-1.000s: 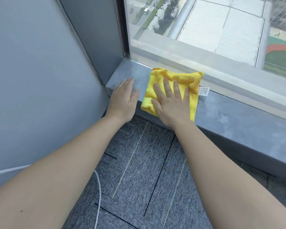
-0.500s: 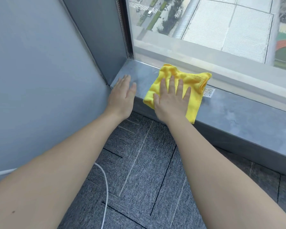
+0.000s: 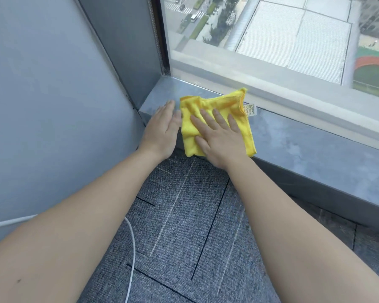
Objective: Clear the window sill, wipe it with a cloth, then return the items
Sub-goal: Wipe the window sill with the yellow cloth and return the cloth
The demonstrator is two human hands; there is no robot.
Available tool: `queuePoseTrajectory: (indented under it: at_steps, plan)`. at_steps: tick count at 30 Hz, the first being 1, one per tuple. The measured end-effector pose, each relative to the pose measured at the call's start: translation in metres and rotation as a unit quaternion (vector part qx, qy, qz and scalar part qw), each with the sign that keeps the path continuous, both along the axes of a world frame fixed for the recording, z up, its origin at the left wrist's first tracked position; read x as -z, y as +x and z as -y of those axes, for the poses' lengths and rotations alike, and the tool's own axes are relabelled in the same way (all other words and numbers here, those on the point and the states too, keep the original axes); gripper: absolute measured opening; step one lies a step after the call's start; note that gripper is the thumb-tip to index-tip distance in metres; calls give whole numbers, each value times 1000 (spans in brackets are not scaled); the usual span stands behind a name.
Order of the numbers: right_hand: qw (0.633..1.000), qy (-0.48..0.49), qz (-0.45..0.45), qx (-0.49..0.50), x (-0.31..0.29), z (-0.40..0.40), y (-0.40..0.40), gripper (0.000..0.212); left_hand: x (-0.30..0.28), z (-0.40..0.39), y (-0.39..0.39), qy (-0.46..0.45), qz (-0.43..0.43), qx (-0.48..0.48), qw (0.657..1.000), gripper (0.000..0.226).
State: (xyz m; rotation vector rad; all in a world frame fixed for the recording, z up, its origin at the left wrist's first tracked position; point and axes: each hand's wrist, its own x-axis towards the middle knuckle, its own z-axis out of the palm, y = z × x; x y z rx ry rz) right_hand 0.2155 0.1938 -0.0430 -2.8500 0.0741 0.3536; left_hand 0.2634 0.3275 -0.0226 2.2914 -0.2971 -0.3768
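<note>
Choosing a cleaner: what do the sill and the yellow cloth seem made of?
The sill looks like polished grey stone or a stone-look slab: mottled, faintly glossy. The yellow cloth, under the right hand, looks like microfibre: fuzzy nap, stitched edge, sewn-in label.

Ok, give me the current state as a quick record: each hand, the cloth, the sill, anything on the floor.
right hand: flat, palm down on the yellow cloth, fingers spread
left hand: flat on the bare window sill, just left of the cloth
cloth position: near the sill's left end, close to the corner; its front edge hangs slightly over the sill's front edge; white label at its far right corner
sill contents: only the cloth in view
floor: grey carpet with a white cable
</note>
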Motion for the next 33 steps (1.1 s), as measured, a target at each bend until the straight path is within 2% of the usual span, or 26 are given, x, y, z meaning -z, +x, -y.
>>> queuePoseTrajectory:
  at_steps: [5, 8, 10, 14, 17, 19, 23, 26, 29, 33]
  plan:
    - [994, -31, -35, 102, -2, 35, -42, 56, 5, 28, -18, 28, -1, 63, 998, 50]
    - [982, -40, -58, 175, -3, 52, -64, 58, 7, 42, -24, 64, 13, 111, 992, 60]
    - [969, -43, -71, 231, -1, 60, -73, 59, 8, 50, -27, 87, 23, 124, 988, 51]
    - [941, -26, -78, 329, 1, 64, -65, 61, 11, 53, -26, 125, 30, 144, 981, 48]
    - [928, -15, -80, 364, 0, 59, -47, 58, 14, 49, -19, 137, 26, 142, 980, 49]
    - [937, -19, -68, 341, 0, 53, -35, 56, 16, 47, -17, 140, 30, 142, 979, 48]
    - [985, -20, -20, 172, 0, 42, -21, 52, 21, 46, -14, 146, 32, 151, 977, 50]
    - [996, -28, -11, 86, -1, 47, -24, 52, 19, 48, -16, 133, 37, 150, 979, 67]
    - [996, -33, -13, 76, 0, 55, -38, 52, 17, 58, -20, 105, 52, 146, 982, 70]
    - [991, -41, -33, 123, 2, 70, -59, 53, 16, 80, -29, 111, 45, 164, 979, 70]
